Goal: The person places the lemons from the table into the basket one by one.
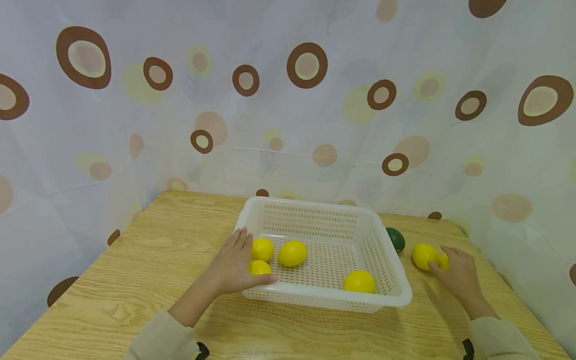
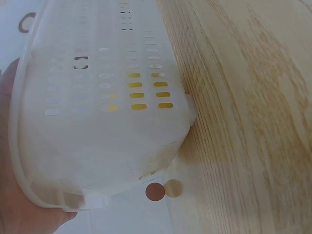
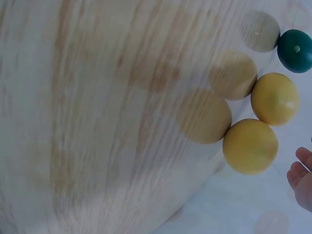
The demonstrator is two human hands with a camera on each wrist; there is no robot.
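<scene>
My left hand (image 1: 234,265) rests on the near left corner of a white plastic basket (image 1: 315,295), its thumb stretched along the front rim and its fingers lying straight over the left side. Several yellow lemons (image 1: 292,253) lie inside the basket, most of them near this hand and one lemon (image 1: 360,282) at the front right. To the right of the basket, my right hand (image 1: 461,275) reaches over two more lemons (image 1: 424,256) on the table. The right wrist view shows its fingertips (image 3: 295,173) apart from the nearer lemon (image 3: 250,146), with nothing held.
A dark green round fruit (image 1: 396,240) sits against the basket's right side, in line with the two lemons. The wooden table (image 1: 135,265) reaches back to a white curtain (image 1: 270,110) with brown and tan circles.
</scene>
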